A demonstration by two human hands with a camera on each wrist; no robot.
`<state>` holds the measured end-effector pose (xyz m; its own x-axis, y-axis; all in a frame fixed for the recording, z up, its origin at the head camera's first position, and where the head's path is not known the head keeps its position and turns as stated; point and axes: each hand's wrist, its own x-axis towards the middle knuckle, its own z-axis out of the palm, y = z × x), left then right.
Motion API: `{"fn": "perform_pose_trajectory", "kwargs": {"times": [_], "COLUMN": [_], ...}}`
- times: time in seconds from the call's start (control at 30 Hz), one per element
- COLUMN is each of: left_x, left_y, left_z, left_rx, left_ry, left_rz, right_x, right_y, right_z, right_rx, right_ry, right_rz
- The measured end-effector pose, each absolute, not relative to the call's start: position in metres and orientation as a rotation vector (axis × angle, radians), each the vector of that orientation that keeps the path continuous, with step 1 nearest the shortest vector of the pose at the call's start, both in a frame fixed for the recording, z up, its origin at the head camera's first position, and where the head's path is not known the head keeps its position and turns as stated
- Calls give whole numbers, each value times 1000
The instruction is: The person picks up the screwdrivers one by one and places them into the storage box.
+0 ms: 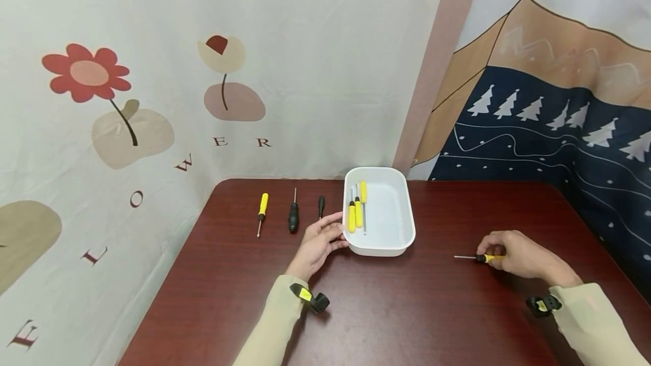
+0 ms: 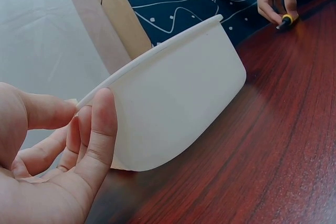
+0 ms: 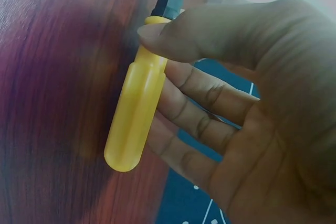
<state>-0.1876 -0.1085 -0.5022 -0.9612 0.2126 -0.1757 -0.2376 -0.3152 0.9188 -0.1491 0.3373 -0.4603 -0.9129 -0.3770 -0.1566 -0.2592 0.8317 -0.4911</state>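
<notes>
A white plastic tray [image 1: 385, 252] stands on the table, with several yellow-handled screwdrivers [image 1: 358, 213] lying along its left side. My left hand [image 1: 316, 246] is at the tray's near left side; in the left wrist view its thumb and fingers [image 2: 102, 124] pinch the rim. Off to the right, my right hand [image 1: 519, 253] grips a screwdriver [image 1: 490, 258] by its yellow handle, the shaft pointing left toward the tray. Seen from the right wrist, the thumb presses on the handle [image 3: 134, 103] just behind its black collar, with the other fingers on the far side.
Left of the tray lie a yellow screwdriver [image 1: 263, 208], a black screwdriver [image 1: 293, 217] and a smaller black-handled tool [image 1: 321, 205], partly covered by the left hand. Behind the dark red table [image 1: 396, 309] hangs a printed curtain [image 1: 325, 72].
</notes>
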Motion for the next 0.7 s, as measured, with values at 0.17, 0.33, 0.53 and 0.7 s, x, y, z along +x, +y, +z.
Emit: {"fn": "perform_pose_trajectory", "kwargs": {"times": [0.17,0.33,0.53,0.7], "left_x": [-188,-188,-187,-187], "left_y": [-108,-108,-108,-108], "left_z": [-502,-502,-502,-503], "left_rx": [-27,-28,-33,-33], "left_ry": [1645,1644,1646,1644], "left_rz": [2342,2345,2344,2345], "right_x": [-149,-150,-153,-158], "right_y": [336,333,326,318], "right_z": [-459,-456,-452,-449], "right_rx": [-555,-585,-591,-585], "right_ry": [2803,2831,2845,2854], "right_rz": [-723,-756,-792,-842]}}
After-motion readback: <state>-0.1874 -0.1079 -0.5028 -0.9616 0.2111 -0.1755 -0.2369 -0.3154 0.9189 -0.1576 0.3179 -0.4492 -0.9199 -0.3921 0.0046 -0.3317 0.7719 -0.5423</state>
